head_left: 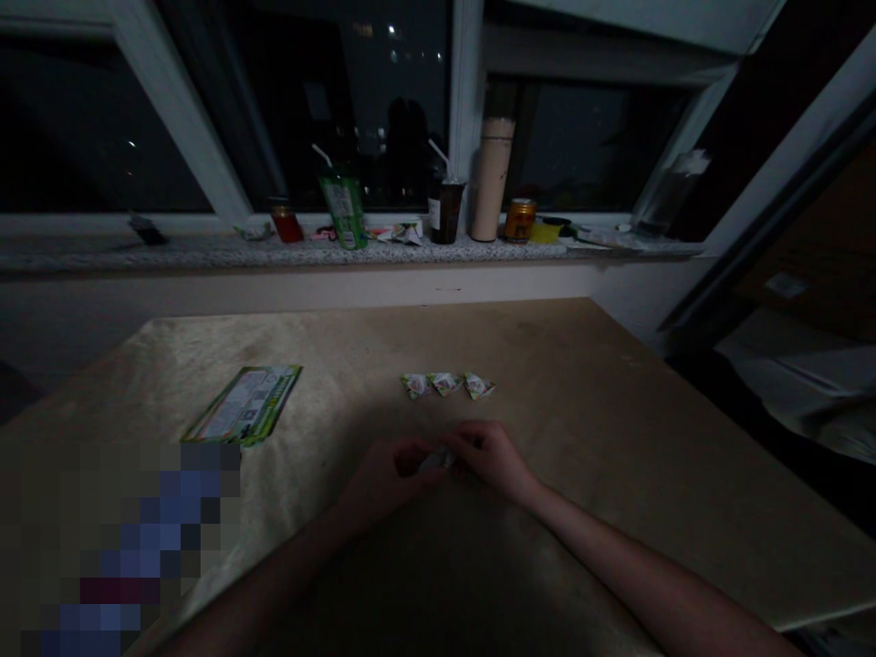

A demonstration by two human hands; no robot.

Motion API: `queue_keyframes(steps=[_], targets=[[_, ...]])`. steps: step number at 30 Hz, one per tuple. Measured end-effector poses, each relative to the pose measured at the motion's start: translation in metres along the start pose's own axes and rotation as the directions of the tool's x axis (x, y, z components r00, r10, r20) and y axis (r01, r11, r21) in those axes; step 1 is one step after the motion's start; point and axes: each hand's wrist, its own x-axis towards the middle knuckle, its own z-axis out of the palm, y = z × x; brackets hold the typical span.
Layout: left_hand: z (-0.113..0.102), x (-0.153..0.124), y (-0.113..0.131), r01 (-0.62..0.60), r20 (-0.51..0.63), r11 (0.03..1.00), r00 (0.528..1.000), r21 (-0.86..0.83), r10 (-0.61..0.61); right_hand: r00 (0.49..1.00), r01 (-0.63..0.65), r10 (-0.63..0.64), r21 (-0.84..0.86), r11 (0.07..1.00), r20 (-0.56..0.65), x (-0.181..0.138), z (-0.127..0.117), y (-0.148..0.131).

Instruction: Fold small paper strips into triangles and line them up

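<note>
**Two hands on one small pale piece, near the row of three triangular packets**

The row of three triangular packets (444, 383) lies on the brown-covered table (575, 401). Beyond it runs a speckled windowsill (411, 255).

Far to the left of the row, at the sill's end, sits a small dark object (148, 229), too dim to make out. Nearer, also left of the row and well apart from it, a green printed packet (246, 401) lies flat on the table. Behind the row and to its left, on the sill, stand a red jar with a dark lid (286, 224) and a green cup with a straw (344, 212).

In front of the row and to its left is the left hand (380, 479) — fingers curled nearly closed, thumb and fingertips on the small pale piece (436, 458). That piece sits just in front of the row; its exact shape is lost in the shadow. The right hand (496, 456), in front of the row and slightly to its right, is bent into a pinch — fingertips meeting at the piece's other end.

Straight behind the row, a dark cup with a straw (447, 212) stands on the sill. Behind and to the row's right come a tall beige bottle (493, 182), an amber jar (520, 222), a yellow item (546, 234) and, farthest off, a clear bottle (669, 199).
</note>
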Motion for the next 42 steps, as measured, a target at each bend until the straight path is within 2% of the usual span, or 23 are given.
queue_keyframes(steps=[5, 9, 14, 19, 22, 27, 30, 35, 40, 42], targets=[[0.002, -0.001, 0.005, -0.030, -0.093, 0.991, 0.995, 0.128, 0.042, 0.998, 0.029, -0.030, -0.023, 0.999, -0.063, -0.001, 0.001, -0.001], [0.003, 0.001, 0.007, 0.024, -0.182, 0.994, 0.983, 0.104, -0.005, 0.991, 0.062, -0.066, -0.038, 0.997, -0.120, -0.002, 0.000, -0.005], [0.000, 0.003, 0.005, 0.103, -0.228, 0.994, 0.969, 0.035, -0.093, 0.996, 0.039, -0.033, 0.069, 0.997, -0.083, -0.004, -0.004, -0.008], [-0.005, 0.000, 0.006, 0.113, -0.264, 0.992, 0.960, 0.058, -0.094, 0.999, -0.010, 0.002, 0.204, 0.979, 0.037, -0.003, -0.004, -0.006], [-0.007, -0.001, 0.004, 0.108, -0.252, 0.992, 0.964, 0.073, -0.086, 0.996, -0.007, -0.013, 0.231, 0.973, 0.086, -0.003, -0.005, -0.004], [-0.007, 0.000, -0.001, 0.095, -0.244, 0.992, 0.967, 0.077, -0.074, 0.995, -0.008, -0.005, 0.133, 0.991, 0.100, -0.003, -0.007, -0.001], [-0.007, 0.001, -0.003, 0.084, -0.236, 0.995, 0.969, 0.052, -0.069, 0.997, 0.004, -0.012, 0.109, 0.994, 0.076, -0.004, -0.007, -0.001], [-0.008, 0.001, -0.001, 0.105, -0.153, 0.993, 0.984, 0.062, -0.095, 0.999, 0.015, -0.017, 0.051, 0.999, 0.028, -0.002, -0.009, 0.001], [-0.005, 0.000, 0.007, 0.115, -0.183, 0.992, 0.978, 0.052, -0.104, 1.000, 0.013, -0.014, 0.052, 0.999, 0.018, 0.000, -0.009, 0.002], [-0.006, 0.001, 0.007, 0.104, -0.157, 0.994, 0.983, 0.028, -0.099, 0.999, 0.025, -0.027, 0.061, 0.998, 0.020, 0.001, -0.010, 0.001]])
